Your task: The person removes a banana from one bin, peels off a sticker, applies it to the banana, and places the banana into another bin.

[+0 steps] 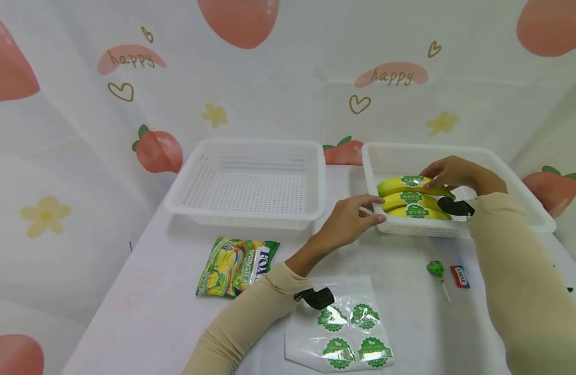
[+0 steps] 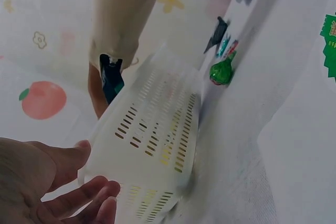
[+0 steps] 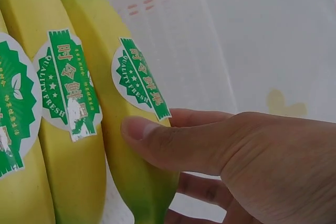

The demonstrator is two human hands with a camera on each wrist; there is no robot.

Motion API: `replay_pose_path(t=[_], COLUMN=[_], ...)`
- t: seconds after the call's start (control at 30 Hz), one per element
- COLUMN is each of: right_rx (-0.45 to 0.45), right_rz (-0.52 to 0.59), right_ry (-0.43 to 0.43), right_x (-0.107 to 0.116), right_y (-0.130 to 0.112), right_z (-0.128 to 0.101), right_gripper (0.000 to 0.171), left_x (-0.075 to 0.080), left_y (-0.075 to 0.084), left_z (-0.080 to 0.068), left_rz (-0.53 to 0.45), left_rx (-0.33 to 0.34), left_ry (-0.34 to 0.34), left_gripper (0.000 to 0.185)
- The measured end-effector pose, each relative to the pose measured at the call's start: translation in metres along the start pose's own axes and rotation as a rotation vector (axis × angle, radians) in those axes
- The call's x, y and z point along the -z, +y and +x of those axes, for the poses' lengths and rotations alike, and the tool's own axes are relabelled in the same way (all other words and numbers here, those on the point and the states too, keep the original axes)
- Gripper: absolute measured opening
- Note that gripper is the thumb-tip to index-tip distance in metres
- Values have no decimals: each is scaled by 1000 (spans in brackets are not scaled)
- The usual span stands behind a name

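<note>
Three bananas (image 1: 412, 198) partly hidden behind basket (image 1: 456, 229) wall.

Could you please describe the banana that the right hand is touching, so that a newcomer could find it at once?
Look at the right-hand white basket, the one that holds fruit. Three stickered bananas lie side by side near its front wall. The one meant is the rear banana, farthest from the person; the right hand has its thumb on it beside the green round sticker, and the other two lie untouched.

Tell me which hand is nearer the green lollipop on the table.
Left. The left hand rests at the right-hand white plastic basket's front corner, above-left of the green lollipop; the right hand holds bananas inside, farther back.
</note>
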State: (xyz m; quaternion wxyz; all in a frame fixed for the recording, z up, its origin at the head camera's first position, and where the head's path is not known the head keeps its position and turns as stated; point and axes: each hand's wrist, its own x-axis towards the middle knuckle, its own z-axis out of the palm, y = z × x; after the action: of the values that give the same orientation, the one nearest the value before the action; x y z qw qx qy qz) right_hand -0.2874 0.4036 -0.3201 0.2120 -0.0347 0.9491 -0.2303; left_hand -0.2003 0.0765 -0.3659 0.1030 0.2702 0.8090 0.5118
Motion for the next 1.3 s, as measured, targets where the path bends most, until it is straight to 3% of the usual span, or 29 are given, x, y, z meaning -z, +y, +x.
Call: replay_pose_path(t=[0.47,0.63,0.77,0.93,1.1,1.3], right_rx=[-45,-62,-55,-4,99,149], right_rz=[0,48,84,40,-48,-151], right_ry=[-84,-170,-188,-125,-11,149], right_x=[-4,-6,-6,-2,-7,-23], right_y=[-2,-1,-1,-5,-12,-25], right_z=[10,8,6,0,-22,-56], right_gripper=[59,65,67,63,54,51], left_x=[-1,-2,-3,-3,-2,0], left_y=[0,-1,-1,-2,-3,1], left_z=[1,1,1,2,1,-10], left_rz=[6,5,6,8,30,190], left_rx=[-34,-37,-41,-42,-51,-88], left_ry=[-4,-7,-11,-10,-9,-32], left_gripper=[41,41,42,41,42,49])
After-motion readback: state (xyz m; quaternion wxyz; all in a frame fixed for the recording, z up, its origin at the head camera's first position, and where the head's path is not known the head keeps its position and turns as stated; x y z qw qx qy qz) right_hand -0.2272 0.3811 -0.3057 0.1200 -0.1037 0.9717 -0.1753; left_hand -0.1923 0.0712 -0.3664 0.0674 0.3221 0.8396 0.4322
